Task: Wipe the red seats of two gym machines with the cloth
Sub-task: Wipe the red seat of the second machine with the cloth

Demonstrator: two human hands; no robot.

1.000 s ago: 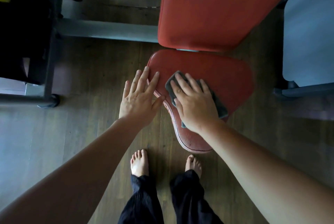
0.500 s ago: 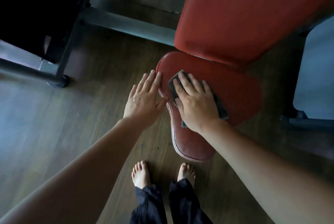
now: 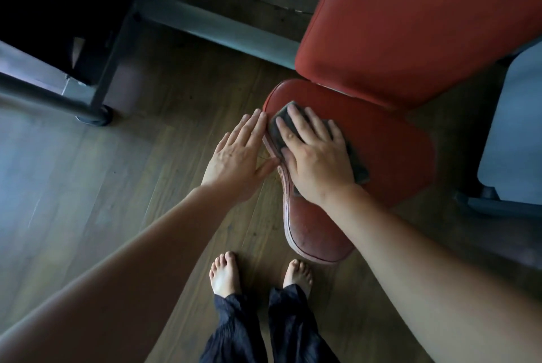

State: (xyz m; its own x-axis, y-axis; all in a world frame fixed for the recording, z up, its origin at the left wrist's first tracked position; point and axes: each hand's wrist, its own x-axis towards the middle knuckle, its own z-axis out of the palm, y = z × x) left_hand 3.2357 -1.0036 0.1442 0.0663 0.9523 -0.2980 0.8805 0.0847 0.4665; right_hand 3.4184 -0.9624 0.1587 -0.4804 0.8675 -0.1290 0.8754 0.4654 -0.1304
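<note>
The right hand (image 3: 316, 157) lies flat on a grey cloth (image 3: 357, 164), fingers straight and slightly spread, pressing it down onto the red seat (image 3: 390, 157). The cloth sits on the near-left part of the seat, close to its piped edge, and shows past the fingertips and along the outer side of the hand. The left hand (image 3: 237, 157) is open too, fingers straight and together, palm down just beside the seat's left edge. Its fingertips seem to reach the rim, though the dim light makes contact hard to judge. Behind the seat rises the red backrest (image 3: 410, 25), tilted away. A grey metal bar (image 3: 223, 28) of the machine runs along the wooden floor (image 3: 146, 172) to the left. Two bare feet (image 3: 224, 274) in dark trousers (image 3: 234, 330) stand just in front of the seat's narrow end.
</note>
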